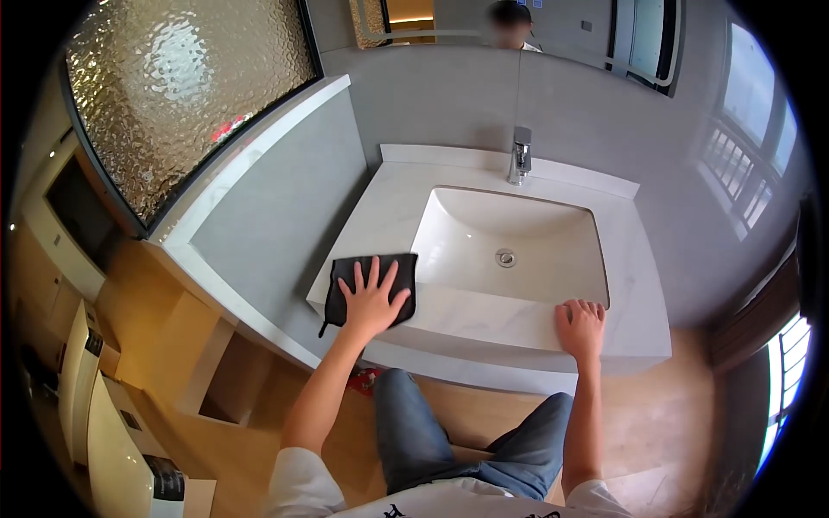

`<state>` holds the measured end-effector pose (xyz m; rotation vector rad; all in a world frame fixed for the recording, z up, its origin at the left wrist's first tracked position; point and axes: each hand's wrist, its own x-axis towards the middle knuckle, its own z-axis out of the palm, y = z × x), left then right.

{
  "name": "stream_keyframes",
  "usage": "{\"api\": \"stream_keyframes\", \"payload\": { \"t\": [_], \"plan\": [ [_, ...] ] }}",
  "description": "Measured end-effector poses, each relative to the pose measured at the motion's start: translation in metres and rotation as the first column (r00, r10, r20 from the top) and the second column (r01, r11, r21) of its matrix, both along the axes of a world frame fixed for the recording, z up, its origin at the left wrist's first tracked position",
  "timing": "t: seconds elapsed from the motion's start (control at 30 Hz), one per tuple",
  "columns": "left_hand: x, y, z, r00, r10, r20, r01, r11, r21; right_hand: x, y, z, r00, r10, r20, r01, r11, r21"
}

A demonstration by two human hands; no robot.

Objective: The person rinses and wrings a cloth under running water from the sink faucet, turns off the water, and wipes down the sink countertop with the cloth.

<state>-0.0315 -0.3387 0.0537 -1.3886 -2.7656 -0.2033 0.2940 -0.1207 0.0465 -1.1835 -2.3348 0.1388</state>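
Under my left hand (372, 304) lies a dark cloth (343, 274), flat on the front left corner of the pale marbled countertop (484, 312). The fingers are spread over it, and a small loop hangs off the cloth's lower left corner past the counter edge. My right hand (581, 325) rests on the front right of the counter, near the rim of the white sink (484, 250). Its fingers lie on the surface and hold nothing I can see. A chrome faucet (520, 157) stands upright behind the sink, above the round drain (506, 258).
A grey half wall (285, 207) with a white ledge borders the counter's left side, topped by a textured glass panel (190, 78). A mirror (570, 26) hangs behind. Cardboard boxes (186, 354) stand on the wooden floor at left. A curtain (760, 311) hangs at right.
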Motion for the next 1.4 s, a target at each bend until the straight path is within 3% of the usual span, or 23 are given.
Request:
{"api": "stream_keyframes", "payload": {
  "t": [0.07, 0.17, 0.4, 0.67, 0.93, 1.17, 1.4],
  "plan": [
    [0.010, -0.029, -0.007, 0.993, -0.093, -0.073, 0.100, 0.991, 0.088, 0.001, 0.000, -0.002, 1.000, 0.002, -0.001, -0.002, 1.000, -0.001],
    [0.022, -0.049, -0.016, 0.997, 0.061, -0.039, -0.049, 0.965, 0.257, 0.000, -0.001, -0.001, 1.000, -0.005, 0.012, 0.005, 1.000, -0.013],
    [0.022, -0.019, 0.000, 0.979, 0.191, 0.074, -0.194, 0.980, 0.033, 0.000, 0.000, -0.001, 1.000, -0.007, 0.018, 0.007, 1.000, -0.002],
    [-0.069, 0.079, -0.001, 0.974, 0.202, 0.103, -0.199, 0.979, -0.037, -0.003, -0.002, 0.003, 1.000, -0.016, 0.004, 0.016, 1.000, -0.024],
    [-0.135, 0.171, -0.001, 0.976, 0.200, 0.083, -0.197, 0.979, -0.043, -0.007, -0.005, 0.012, 0.999, -0.035, 0.012, 0.036, 0.996, -0.079],
    [-0.171, 0.247, -0.007, 0.933, 0.360, 0.022, -0.360, 0.933, 0.021, -0.013, -0.006, 0.019, 0.998, -0.048, 0.041, 0.052, 0.991, -0.125],
    [-0.220, 0.308, -0.019, 0.941, 0.337, -0.014, -0.335, 0.938, 0.083, -0.015, -0.004, 0.028, 0.996, -0.041, 0.079, 0.054, 0.984, -0.172]
  ]
}}
